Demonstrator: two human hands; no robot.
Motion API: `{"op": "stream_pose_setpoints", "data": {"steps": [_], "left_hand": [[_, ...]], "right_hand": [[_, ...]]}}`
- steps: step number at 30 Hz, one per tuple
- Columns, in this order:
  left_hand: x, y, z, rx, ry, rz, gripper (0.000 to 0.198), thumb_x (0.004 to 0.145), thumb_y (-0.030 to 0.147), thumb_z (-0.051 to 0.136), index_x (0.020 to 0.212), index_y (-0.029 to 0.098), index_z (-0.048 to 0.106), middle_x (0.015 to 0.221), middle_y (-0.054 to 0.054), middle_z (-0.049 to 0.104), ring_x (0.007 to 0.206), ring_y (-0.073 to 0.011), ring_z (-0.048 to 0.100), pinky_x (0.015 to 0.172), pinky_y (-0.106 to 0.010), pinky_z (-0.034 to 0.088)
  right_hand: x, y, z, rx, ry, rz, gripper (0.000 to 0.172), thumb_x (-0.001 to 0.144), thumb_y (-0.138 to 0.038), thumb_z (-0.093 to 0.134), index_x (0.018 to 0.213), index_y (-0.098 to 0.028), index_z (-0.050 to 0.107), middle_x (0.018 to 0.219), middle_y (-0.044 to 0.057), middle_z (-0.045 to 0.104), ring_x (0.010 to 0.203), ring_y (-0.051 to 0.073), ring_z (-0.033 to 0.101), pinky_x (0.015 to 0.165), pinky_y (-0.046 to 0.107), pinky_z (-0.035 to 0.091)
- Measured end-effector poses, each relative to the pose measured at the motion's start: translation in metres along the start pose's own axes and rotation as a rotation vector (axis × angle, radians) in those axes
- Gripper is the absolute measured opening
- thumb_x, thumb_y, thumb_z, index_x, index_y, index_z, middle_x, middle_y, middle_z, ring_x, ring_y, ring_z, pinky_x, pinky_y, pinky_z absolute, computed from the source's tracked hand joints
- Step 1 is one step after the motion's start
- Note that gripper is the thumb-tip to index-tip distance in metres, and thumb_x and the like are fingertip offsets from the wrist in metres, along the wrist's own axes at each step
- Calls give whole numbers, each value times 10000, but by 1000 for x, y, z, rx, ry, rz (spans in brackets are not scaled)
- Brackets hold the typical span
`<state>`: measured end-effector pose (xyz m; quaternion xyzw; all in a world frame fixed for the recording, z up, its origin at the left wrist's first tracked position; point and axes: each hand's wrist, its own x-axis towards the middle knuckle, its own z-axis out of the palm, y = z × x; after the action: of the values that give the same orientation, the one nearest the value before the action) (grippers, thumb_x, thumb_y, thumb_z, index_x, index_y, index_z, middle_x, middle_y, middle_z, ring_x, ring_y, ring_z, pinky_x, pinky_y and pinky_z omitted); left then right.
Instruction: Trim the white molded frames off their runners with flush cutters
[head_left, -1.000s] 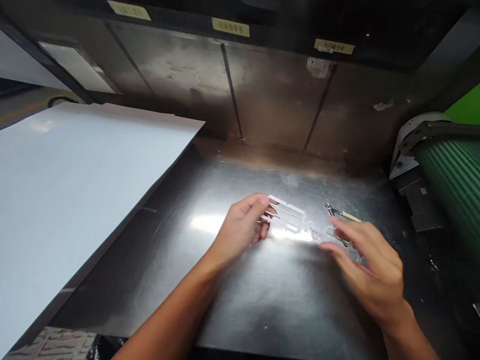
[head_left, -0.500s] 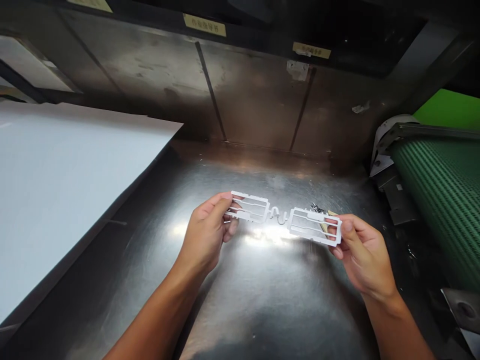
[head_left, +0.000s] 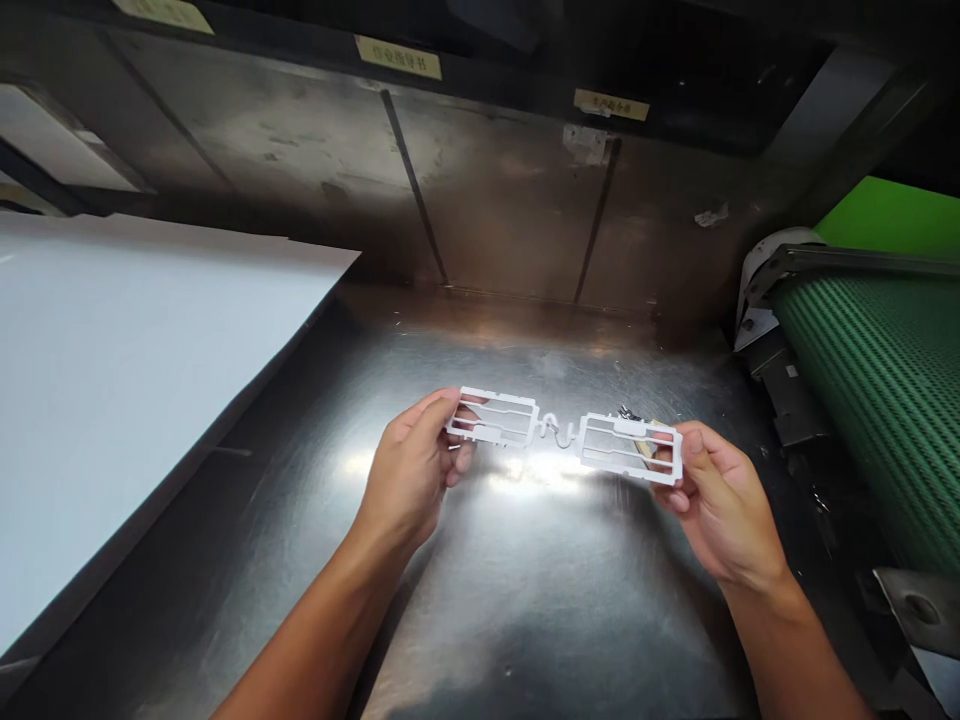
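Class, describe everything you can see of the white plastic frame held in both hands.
The white plastic frame looks like moulded plastic: two open rectangular halves with thin inner bars, joined by a small curved link in the middle. It is held level above the steel table, the left hand pinching its left end, the right hand its right end.

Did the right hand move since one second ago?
Yes. The right hand went from over the white plastic frame out to its right end, toward the green belt.

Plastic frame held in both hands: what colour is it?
White; the plastic frame shows best in the head view, against the steel table.
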<state>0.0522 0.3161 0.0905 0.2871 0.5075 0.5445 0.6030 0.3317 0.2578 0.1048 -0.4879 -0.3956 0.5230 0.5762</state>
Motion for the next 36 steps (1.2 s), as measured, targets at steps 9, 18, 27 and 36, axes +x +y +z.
{"op": "stream_pose_setpoints", "data": {"steps": [9,18,27,36], "left_hand": [[-3,3,2,-144,-88,22,725,750,763,935,1004,126,699,765,6,632,443,-71,485,359,-157,308],[-6,2,1,-101,-95,29,675,806,738,898,1013,118,730,807,-22,650,447,-66,492,367,-154,271],[-7,2,1,-106,-87,34,647,809,710,915,992,114,741,784,-11,624,449,-65,498,370,-151,275],[-2,3,-3,-109,-192,-103,725,796,740,868,1149,120,740,963,-96,701,570,-123,569,362,-167,316]], "right_hand": [[9,-1,-5,-16,50,69,469,882,-565,974,858,-139,778,671,-14,442,529,50,419,471,138,388],[12,-4,-7,-76,49,73,580,851,-590,975,707,-139,640,676,-9,409,531,63,405,462,167,403],[11,-4,-7,-90,43,71,540,870,-586,965,739,-135,697,683,-3,417,547,65,415,470,166,408],[5,7,-10,-310,177,-298,229,994,-469,891,1054,-249,883,736,40,626,574,121,542,480,230,403]]}}
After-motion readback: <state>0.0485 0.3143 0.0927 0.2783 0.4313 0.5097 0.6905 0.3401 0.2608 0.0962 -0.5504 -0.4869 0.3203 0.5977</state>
